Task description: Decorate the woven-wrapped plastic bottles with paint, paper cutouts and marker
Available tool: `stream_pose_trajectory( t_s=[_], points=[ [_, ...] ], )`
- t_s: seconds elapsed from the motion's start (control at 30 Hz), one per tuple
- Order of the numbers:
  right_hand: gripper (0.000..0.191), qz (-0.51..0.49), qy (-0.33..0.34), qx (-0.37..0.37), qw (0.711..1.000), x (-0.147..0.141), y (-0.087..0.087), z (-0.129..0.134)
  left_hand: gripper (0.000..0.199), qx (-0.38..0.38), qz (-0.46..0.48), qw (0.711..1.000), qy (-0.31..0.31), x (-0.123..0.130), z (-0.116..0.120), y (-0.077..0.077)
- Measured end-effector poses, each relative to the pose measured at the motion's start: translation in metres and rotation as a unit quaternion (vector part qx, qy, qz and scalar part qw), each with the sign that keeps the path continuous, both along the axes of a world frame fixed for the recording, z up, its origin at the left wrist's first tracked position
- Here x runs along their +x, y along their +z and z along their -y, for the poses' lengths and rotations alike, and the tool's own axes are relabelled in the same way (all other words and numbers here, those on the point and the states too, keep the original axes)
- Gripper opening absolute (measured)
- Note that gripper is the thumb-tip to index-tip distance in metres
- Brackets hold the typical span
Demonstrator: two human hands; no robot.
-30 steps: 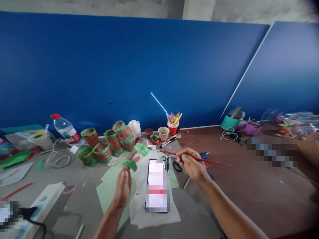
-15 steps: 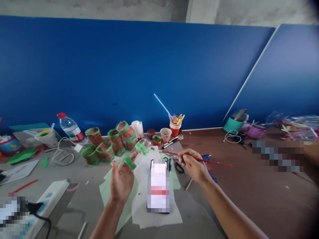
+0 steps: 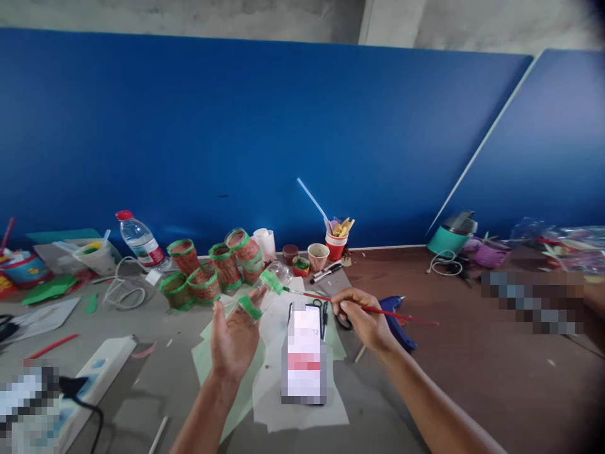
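Note:
My left hand (image 3: 234,337) is raised palm up, its fingers closed on a clear plastic piece (image 3: 276,271) with green paint (image 3: 271,282) along its edge; the piece's full shape is hard to make out. Pinched in my right hand (image 3: 362,312) is a long red paintbrush (image 3: 309,296), its tip at the green edge. Below both hands a phone (image 3: 305,353) lies on white paper (image 3: 269,403). Behind the left hand stand several brown containers with green rims (image 3: 204,285). A small cup of green paint (image 3: 300,266) sits beyond the brush.
Scissors (image 3: 347,323), a black pen (image 3: 324,318) and a blue glue gun (image 3: 399,325) lie near my right hand. A red cup of wooden utensils (image 3: 336,246) stands by the blue partition (image 3: 265,126). Left are a water bottle (image 3: 142,243) and power strip (image 3: 101,378). Another person's arm (image 3: 596,302) shows far right.
The brush has shifted slightly left, bringing its tip to the green edge. My left hand still holds the plastic piece. The whole view has shifted a little.

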State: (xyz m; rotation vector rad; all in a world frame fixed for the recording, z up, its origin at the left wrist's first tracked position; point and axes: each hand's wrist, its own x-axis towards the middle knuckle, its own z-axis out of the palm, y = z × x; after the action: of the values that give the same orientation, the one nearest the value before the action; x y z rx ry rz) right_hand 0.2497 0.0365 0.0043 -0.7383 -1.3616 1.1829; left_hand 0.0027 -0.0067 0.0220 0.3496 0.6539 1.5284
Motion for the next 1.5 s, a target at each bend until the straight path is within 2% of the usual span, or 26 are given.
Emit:
stream_pose_trajectory(
  t_s=[0.13,0.4,0.6,0.8,0.93,1.2,1.37,1.5],
  points=[
    [0.013,-0.014,0.013,0.025,0.999,0.0006,-0.0017,0.0001,0.076,-0.005,0.023,1.000,-0.019,0.0008,0.0012,0.0021],
    [0.014,0.033,0.000,0.031,0.999,0.0046,-0.0025,0.0000,0.073,-0.039,0.009,0.999,0.003,0.0000,0.0002,0.0017],
    [0.015,0.032,0.023,0.037,0.999,0.0022,0.0010,0.0016,0.071,-0.027,0.015,0.999,-0.012,-0.0014,-0.0008,-0.0016],
    [0.015,0.036,-0.004,0.040,0.999,0.0052,-0.0015,0.0002,0.072,-0.050,-0.006,0.999,-0.004,-0.0024,-0.0012,-0.0014],
    [0.015,0.022,0.026,0.053,0.998,0.0029,-0.0001,0.0011,0.074,-0.053,-0.004,0.998,-0.013,-0.0010,-0.0003,0.0025],
    [0.015,0.012,0.028,0.048,0.998,0.0034,-0.0005,0.0007,0.073,-0.035,0.003,0.999,-0.005,0.0026,-0.0019,0.0011],
    [0.015,0.047,0.035,0.025,0.998,0.0029,-0.0008,0.0003,0.072,-0.026,0.000,1.000,-0.003,0.0001,-0.0021,-0.0002],
    [0.014,-0.007,0.004,0.017,1.000,0.0071,-0.0048,-0.0036,0.071,-0.027,0.000,1.000,0.002,-0.0049,-0.0027,-0.0024]
  ],
)
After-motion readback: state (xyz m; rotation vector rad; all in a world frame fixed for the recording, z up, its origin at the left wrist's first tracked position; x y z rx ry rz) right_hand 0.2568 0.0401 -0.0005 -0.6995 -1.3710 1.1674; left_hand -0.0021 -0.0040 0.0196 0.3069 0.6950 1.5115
